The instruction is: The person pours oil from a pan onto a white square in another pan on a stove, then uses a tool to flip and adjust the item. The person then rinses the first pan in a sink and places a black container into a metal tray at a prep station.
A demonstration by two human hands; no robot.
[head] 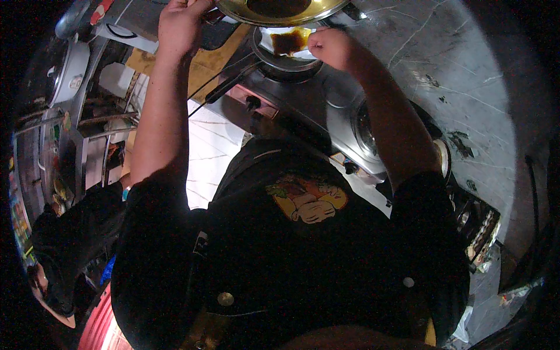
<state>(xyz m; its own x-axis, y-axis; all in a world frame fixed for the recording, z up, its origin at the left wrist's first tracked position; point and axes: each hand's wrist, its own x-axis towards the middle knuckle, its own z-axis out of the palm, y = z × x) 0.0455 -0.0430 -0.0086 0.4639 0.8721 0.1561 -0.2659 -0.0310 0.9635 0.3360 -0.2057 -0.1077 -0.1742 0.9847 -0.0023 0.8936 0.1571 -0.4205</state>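
At the top edge, a golden metal pan (262, 21) with dark contents is raised, partly out of view. My left hand (183, 19) is closed at its left side, apparently on its handle; the fingertips are cut off. Below the pan, a round dark-handled pan (291, 68) sits over a stove burner. White sheet-like lining (265, 38) in it carries a dark brown and yellow wet patch (288, 43). My right hand (331, 47) is curled at the lining's right edge. Whether its fingers pinch the lining is hidden.
A second stove burner (366, 127) with a control knob (351, 168) lies under my right forearm. Grey marbled countertop (437, 57) extends right. Brown cardboard (210, 65) lies left of the stove. A white pot (72, 72) and another person's dark sleeve (83, 223) are farther left.
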